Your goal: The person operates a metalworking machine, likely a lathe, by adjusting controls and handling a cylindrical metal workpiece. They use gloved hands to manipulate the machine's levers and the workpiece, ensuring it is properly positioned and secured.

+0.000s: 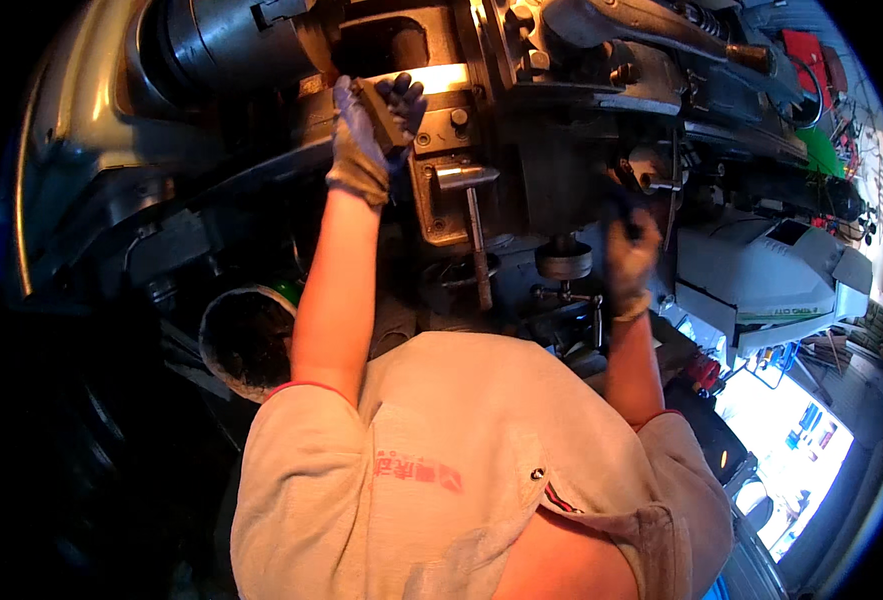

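Observation:
My left hand (366, 150), in a grey glove with dark fingertips, is raised over the lathe carriage (441, 215). Its fingers curl round a brown rectangular block (381, 115), whose material I cannot make out. Just right of that hand a metal lever with a cylindrical head (468, 178) slants down from the carriage. My gloved right hand (631, 250) reaches up on the right, near a rounded metal knob (648, 168) on the machine's front. Its fingers are dark and smeared, so their grip is hidden.
A large lathe chuck (221, 40) sits at upper left. A long handle (661, 30) crosses the upper right. Below the carriage is a round metal wheel (563, 262). A bucket-like container (246, 335) stands beside my left arm, and a pale machine cover (776, 270) is at right.

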{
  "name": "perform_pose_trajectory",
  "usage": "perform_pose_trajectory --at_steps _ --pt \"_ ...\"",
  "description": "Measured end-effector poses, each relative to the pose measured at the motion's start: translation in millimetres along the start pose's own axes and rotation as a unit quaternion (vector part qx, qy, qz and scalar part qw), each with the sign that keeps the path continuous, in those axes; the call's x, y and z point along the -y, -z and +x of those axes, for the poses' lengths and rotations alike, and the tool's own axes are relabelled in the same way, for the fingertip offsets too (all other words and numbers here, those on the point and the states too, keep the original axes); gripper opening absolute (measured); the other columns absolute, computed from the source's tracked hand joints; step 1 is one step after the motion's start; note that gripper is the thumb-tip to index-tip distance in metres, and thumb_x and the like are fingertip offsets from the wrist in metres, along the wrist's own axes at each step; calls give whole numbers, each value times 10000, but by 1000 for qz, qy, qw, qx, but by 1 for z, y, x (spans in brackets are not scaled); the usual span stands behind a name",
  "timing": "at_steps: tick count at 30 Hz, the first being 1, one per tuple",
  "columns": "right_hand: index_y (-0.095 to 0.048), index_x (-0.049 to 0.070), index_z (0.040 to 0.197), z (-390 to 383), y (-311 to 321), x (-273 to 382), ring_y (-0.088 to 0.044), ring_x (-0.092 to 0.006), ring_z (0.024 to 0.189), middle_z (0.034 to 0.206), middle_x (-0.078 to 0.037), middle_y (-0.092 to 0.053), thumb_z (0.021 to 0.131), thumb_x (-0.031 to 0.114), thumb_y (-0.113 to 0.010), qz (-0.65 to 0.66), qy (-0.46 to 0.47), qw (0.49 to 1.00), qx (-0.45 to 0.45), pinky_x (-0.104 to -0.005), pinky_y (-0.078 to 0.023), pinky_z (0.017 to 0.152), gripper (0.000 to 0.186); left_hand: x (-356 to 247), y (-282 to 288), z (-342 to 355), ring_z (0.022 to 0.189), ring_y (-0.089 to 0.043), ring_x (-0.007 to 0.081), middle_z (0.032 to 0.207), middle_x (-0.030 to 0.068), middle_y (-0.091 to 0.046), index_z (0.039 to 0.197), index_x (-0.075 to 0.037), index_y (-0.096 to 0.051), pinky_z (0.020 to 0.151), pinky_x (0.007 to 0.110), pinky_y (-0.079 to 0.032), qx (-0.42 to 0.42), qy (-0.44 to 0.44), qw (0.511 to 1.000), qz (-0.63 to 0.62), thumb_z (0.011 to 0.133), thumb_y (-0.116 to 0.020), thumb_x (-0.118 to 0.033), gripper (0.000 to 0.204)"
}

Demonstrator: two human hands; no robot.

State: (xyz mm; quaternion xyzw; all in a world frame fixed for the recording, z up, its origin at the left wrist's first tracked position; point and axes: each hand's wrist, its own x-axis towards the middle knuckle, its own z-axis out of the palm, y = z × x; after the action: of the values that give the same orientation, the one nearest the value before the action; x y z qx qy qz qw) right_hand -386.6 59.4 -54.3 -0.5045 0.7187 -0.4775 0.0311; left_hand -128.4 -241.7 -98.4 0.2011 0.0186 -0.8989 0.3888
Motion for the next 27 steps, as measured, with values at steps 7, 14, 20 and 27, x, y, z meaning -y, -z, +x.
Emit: perform_pose_trajectory --at_steps 7,14,20,27 --pt "-688 12 1156 15 -68 100 -647 -162 972 1091 -121 -696 939 110 -646 234 -190 937 175 -292 -510 854 241 -21 14 -40 678 -612 242 841 105 -619 1095 -33 -564 618 350 -542 -169 -100 950 245 1011 -456 -555 539" --pt "-686 4 1154 15 -63 100 -662 -183 966 1088 -122 -705 944 117 -635 209 -155 934 246 -289 -510 851 243 -22 -11 50 732 -647 261 830 110 -627 975 -23 -601 730 410 -570 -230 48 938 254 949 -643 -256 237" --pt "-688 8 1160 -7 -49 99 -668 -193 971 1090 -131 -708 941 127 -636 205 -223 933 193 -302 -514 854 255 -20 -50 77 1123 -653 340 1172 181 -691 1204 -122 -656 959 417 -518 -226 -245 478 813 782 -766 -266 460" --pt "-682 23 1183 -23 -29 93 -684 -205 999 1088 -133 -714 945 117 -632 183 -238 929 216 -325 -531 860 260 -33 -66 76 1175 -624 351 1230 181 -670 1328 -196 -598 996 434 -495 -206 -220 289 909 798 -701 -323 554"
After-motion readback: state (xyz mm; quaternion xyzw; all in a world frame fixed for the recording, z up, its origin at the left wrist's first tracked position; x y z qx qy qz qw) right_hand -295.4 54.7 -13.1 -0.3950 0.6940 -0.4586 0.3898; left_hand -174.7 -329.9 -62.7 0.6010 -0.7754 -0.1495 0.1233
